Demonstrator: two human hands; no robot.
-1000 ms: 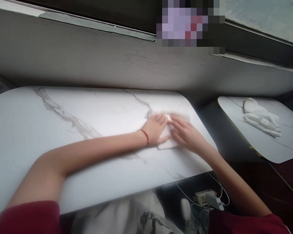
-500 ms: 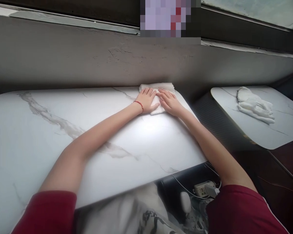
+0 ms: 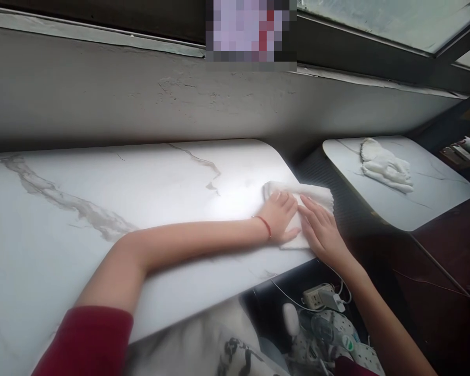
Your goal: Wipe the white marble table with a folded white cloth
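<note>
A white cloth (image 3: 317, 192) lies flat on the marble-patterned white table (image 3: 180, 188), at its right end, with one edge reaching past the table's side. My left hand (image 3: 282, 215) presses down on the cloth's left part, its fingers stretched out and thumb apart; a red bracelet circles that wrist. Beside it, my right hand (image 3: 321, 227) rests on the cloth's right part with fingers extended flat. The fingertips of both hands nearly meet. Part of the cloth is hidden beneath my palms.
A second white table (image 3: 434, 183) stands to the right across a gap, bearing a crumpled white cloth (image 3: 387, 167). A grey wall (image 3: 141, 104) runs along the back. Below the near edge are a power strip (image 3: 317, 297) with cables and several bottles.
Both hands have slid the cloth from the table's back right corner toward me and to the right, along the right end. The view has turned slightly right.
</note>
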